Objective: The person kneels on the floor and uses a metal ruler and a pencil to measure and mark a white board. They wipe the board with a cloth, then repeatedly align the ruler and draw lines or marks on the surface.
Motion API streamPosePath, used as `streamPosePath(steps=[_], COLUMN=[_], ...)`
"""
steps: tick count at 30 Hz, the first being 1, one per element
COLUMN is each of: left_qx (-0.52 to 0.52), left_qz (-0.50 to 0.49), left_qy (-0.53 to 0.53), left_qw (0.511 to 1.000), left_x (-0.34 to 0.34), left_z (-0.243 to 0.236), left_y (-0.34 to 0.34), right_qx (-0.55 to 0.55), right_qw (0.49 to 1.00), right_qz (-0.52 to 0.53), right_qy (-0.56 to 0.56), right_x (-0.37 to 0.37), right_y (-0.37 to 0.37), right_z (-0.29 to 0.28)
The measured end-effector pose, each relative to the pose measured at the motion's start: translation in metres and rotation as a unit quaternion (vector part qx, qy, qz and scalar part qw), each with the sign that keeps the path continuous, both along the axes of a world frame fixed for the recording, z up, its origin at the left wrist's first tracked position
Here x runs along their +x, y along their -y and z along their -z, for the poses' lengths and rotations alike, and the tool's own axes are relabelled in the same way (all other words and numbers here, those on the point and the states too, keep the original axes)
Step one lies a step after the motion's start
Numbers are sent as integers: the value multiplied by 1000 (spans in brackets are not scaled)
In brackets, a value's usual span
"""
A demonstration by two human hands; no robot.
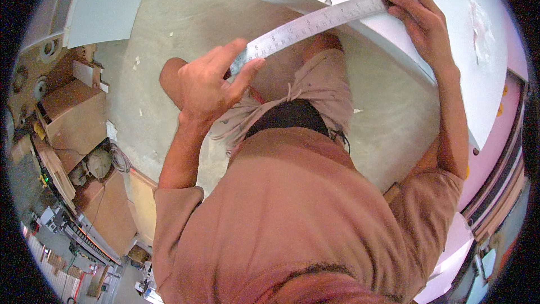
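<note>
A metal ruler stretches between my two hands, slanting up from left to right. My left hand pinches its lower end between thumb and fingers, above my left knee. At the far end, my right hand grips the ruler with the fingertips, over the white panel. The ruler's upper end lies over the panel's edge, while the rest spans the open space in front of me. What my left palm covers cannot be seen.
Pale concrete floor with small scraps lies below. Brown boxes and a coiled cable stand at the left. Another light panel rises at the upper left. Stacked boards line the right side.
</note>
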State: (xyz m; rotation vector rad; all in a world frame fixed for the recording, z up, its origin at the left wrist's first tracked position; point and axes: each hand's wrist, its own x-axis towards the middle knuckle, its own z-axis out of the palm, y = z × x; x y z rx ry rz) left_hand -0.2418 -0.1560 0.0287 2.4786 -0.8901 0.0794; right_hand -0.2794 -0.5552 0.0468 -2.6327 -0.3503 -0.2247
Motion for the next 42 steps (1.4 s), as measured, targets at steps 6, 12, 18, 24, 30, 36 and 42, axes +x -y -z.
streamPosePath(steps=[6,12,18,24,30,36,42], left_qx=[-10,-59,21,-30,-69,-36,-33], left_qz=[46,2,-13,-2,12,-12,-1], left_qy=[57,17,39,2,-5,-26,5], left_qw=[997,998,999,1000,998,999,999], left_x=[15,34,5,-4,-4,-2,4], left_z=[-2,4,-7,5,8,1,14], left_y=[16,44,17,-6,-12,-18,-31], right_qx=[136,12,-8,-5,-6,7,-13], right_qw=[988,996,999,999,999,999,999], right_qz=[-24,66,38,-27,-6,-28,-26], right_qy=[67,62,27,32,35,20,13], right_x=[11,10,3,10,9,15,18], right_y=[1,19,11,-3,-6,-14,-19], right_z=[12,8,5,-1,-1,-4,-4])
